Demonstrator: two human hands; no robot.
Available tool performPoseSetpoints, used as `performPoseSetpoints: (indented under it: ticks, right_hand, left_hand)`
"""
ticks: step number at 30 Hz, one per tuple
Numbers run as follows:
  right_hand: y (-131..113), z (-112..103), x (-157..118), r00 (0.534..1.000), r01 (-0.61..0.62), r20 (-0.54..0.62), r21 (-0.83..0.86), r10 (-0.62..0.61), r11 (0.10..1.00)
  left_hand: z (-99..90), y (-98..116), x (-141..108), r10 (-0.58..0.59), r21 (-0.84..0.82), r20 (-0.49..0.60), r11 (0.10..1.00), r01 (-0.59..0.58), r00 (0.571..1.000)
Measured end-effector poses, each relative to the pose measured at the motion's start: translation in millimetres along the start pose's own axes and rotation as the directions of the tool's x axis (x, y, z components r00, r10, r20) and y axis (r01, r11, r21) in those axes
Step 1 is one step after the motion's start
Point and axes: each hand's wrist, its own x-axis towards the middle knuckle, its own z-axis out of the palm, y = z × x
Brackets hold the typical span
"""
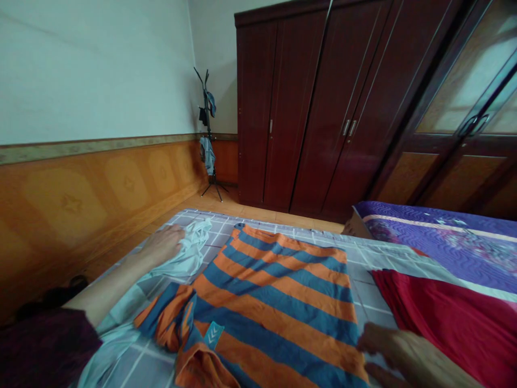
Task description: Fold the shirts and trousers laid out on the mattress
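A wardrobe (302, 108) is filling the far wall, and before it we are working over a checked bed (367, 302). On its middle the striped shirt (278, 296) is lying mostly flat, its body spread away from us and its near left part bunching around the sleeve (173, 315) and neck. Red cloth (444, 318) is lying to its right; pale cloth (196, 245) is trailing along its left.

Our left hand (169, 242) is resting on the pale cloth, fingers curving in; whether they are gripping it, we cannot tell. Our right hand (390, 350) is hovering or resting at the shirt's right edge, blurred, fingers and thumb parted, clasping nothing that we are seeing.

We seem to be setting the shirt flat. Doing this well is probably meaning pulling gently at opposite edges, easing the bunching outward, smoothing from the middle, and keeping the pale cloth from slipping underneath. The small patch (214, 335) is sitting near the bunching, so we are best keeping it uncreased.
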Motion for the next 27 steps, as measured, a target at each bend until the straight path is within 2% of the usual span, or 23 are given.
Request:
performPoseSetpoints:
  ticks: [3,6,8,11,13,16,19,23,27]
  right_hand:
    - [23,-4,49,0.991,-0.082,0.099,-0.067,0.088,0.994]
    - [44,3,89,0.986,-0.119,0.100,-0.130,0.133,0.984]
    - [59,12,104,0.989,-0.110,0.079,-0.146,0.122,0.983]
    - [79,23,116,0.991,-0.115,0.048,-0.172,0.125,0.978]
    - [88,25,122,0.991,-0.122,0.022,-0.192,0.129,0.974]
    - [96,23,135,0.989,-0.138,0.010,-0.221,0.144,0.965]
    - [97,20,151,0.981,-0.175,0.038,-0.244,0.190,0.954]
    - [94,23,169,0.972,-0.206,0.058,-0.243,0.226,0.948]
    - [95,29,179,0.958,-0.242,0.094,-0.251,0.273,0.937]
  left_hand:
    - [13.7,60,53,0.146,-0.032,0.021,0.989,-0.146,0.989]
    - [36.0,114,98,0.236,-0.070,0.035,0.970,-0.233,0.971]
    - [49.5,139,120,0.262,-0.091,0.046,0.962,-0.257,0.964]
    - [64.1,156,141,0.273,-0.118,0.073,0.958,-0.263,0.959]
    - [70.1,157,150,0.268,-0.139,0.095,0.957,-0.254,0.959]
    - [72.4,146,160,0.254,-0.183,0.118,0.956,-0.231,0.960]
    - [68.1,126,170,0.229,-0.235,0.104,0.951,-0.199,0.968]
    - [62.1,93,181,0.124,-0.273,0.061,0.957,-0.103,0.990]
    - [68.0,67,184,0.015,-0.251,0.024,0.968,-0.009,1.000]
